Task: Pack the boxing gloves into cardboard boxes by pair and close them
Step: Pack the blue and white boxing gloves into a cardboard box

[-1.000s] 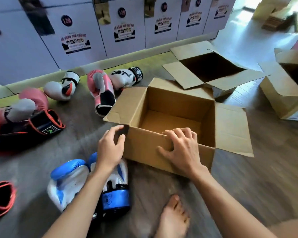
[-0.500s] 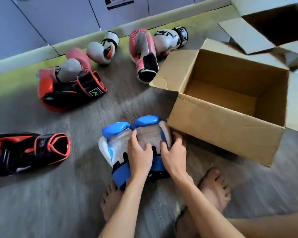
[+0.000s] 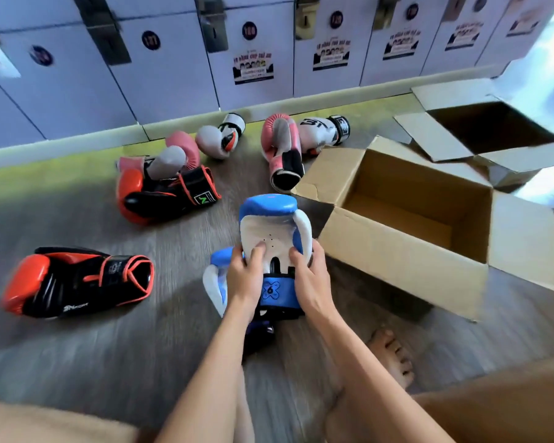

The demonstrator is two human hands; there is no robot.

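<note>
Lifted since the earlier frame: blue gloves (image 3: 271, 231) | left hand (image 3: 243, 278), right hand (image 3: 311, 276) clamp both at the cuffs | box (image 3: 397, 247) just right | risk: lower glove slips free.

Daylight enters from the upper right of the frame, where the corner burns out to white and spills glare over the far open box (image 3: 493, 129) and the pale flap of the nearer cardboard box (image 3: 406, 247). The floor (image 3: 135, 356) is moderately lit, with soft shadows lying under the boxes and beside the gloves. Motion blur smears the lockers (image 3: 173, 68) along the top and the lower corners. The wide lens bows the locker line and baseboard. The centre is fairly sharp.
</note>
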